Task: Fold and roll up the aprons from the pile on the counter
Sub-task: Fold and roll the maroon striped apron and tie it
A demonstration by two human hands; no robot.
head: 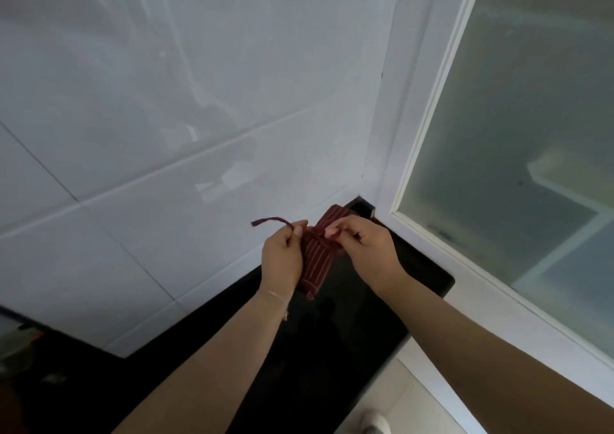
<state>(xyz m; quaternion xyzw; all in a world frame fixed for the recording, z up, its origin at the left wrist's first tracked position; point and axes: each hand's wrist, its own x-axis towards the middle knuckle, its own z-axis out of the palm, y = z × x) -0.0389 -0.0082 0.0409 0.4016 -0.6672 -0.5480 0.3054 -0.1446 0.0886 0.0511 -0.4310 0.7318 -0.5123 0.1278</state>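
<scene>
Item: one rolled apron [315, 257], dark red with thin pale stripes, held up in the air over the black counter [349, 327], in the corner where the white tiled wall [166, 134] meets the frosted glass panel [531, 134].

Condition: already folded and rolled into a tight bundle. One tie runs across its middle; I judge the fastening step to be in hand, not finished.

Left hand [282, 257]: curled along the left side of the roll, thumb and forefinger pinching the apron tie [270, 220], whose free end sticks out to the left.

Right hand [368, 247]: fingertips [331, 232] bent in and pinching the other part of the tie at the top of the wrap, near the middle of the bundle.

Done, by my reckoning: folding and rolling of this one apron.

Left: pulling the tie snug, if a knot is meant, and setting the roll down.

Not accounted for: the pile of aprons. It is outside this view, so I cannot tell how many remain or how many are finished.
</scene>
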